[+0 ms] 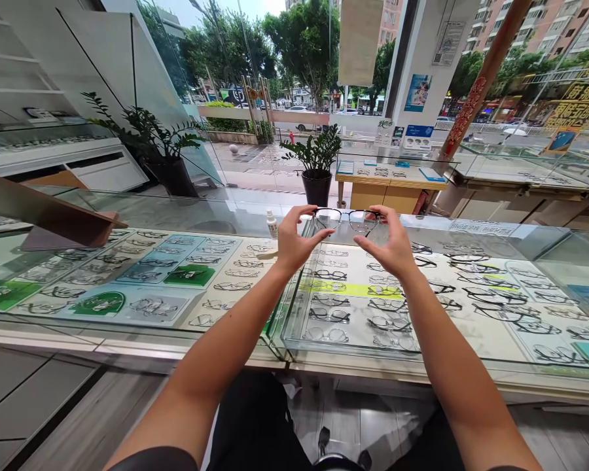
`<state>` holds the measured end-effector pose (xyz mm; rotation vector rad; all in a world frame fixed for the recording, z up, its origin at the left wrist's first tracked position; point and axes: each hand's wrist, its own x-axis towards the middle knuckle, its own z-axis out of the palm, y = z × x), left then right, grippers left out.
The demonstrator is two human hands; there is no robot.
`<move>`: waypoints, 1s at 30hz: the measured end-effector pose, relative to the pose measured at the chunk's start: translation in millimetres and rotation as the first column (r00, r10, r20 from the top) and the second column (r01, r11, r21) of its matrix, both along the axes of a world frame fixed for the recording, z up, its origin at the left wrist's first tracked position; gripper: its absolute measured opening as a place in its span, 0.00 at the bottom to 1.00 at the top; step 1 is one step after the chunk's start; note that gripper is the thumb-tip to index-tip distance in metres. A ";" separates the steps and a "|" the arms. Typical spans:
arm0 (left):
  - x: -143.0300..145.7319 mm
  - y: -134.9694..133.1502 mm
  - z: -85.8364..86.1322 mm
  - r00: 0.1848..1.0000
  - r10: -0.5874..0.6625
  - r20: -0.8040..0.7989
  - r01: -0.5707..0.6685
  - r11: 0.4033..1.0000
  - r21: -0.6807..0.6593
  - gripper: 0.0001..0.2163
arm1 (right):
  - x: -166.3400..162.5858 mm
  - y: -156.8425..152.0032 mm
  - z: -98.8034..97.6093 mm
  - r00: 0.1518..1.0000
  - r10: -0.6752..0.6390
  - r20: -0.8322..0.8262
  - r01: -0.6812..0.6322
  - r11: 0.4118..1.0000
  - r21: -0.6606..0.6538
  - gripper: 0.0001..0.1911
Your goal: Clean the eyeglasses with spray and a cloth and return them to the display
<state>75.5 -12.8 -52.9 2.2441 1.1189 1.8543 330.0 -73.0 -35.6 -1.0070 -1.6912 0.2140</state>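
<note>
A pair of eyeglasses (344, 213) with a dark upper rim and clear lenses is held up level above the glass counter. On its left end, my left hand (297, 239) is closed, with the index finger along the top corner and the thumb stretched below the lens. My right hand (389, 241) grips the other end the same way, fingers at the upper corner and thumb lower down. Both arms reach forward over the counter. Just left of my left hand stands a small white bottle (271, 224) on the glass.
Under the glass top of the display case (294, 350) lie several rows of eyeglass frames. A brown slanted stand (69, 219) rests at the left. Beyond the counter are potted plants (317, 186), a wooden cabinet (391, 195) and a large window. A stool base shows between my knees.
</note>
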 end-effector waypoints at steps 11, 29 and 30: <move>4.0 -5.5 2.9 0.993 -0.046 0.108 0.052 0.997 -0.048 0.32 | -5.1 8.5 -7.9 0.979 0.027 -0.201 -0.040 0.997 -0.062 0.30; 23.8 -14.3 -2.1 0.977 0.009 0.214 -0.015 0.999 0.028 0.28 | -15.9 13.5 -18.2 0.937 -0.037 -0.349 0.001 0.995 -0.103 0.35; 24.1 -14.8 -2.0 0.977 0.016 0.213 -0.022 0.999 0.026 0.28 | -16.2 14.0 -19.1 0.934 -0.040 -0.355 0.003 0.995 -0.104 0.35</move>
